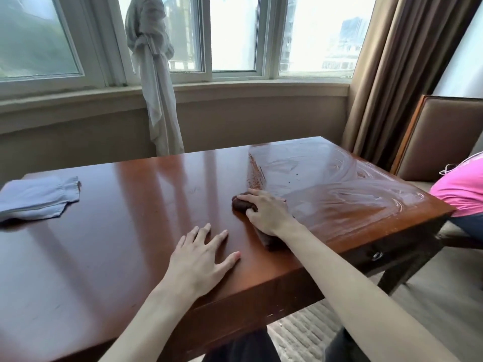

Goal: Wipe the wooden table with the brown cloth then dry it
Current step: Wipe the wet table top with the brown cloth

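My right hand is hiding most of the brown cloth, fingers curling round it mid-table beside the streaky wet patch. My left hand is lying flat, fingers spread, near the wooden table's front edge. A folded grey cloth is sitting far left.

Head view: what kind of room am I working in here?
Probably a hotel room or bedroom sitting corner: a wooden table under a bay window, heavy brown curtains, and a padded chair alongside.
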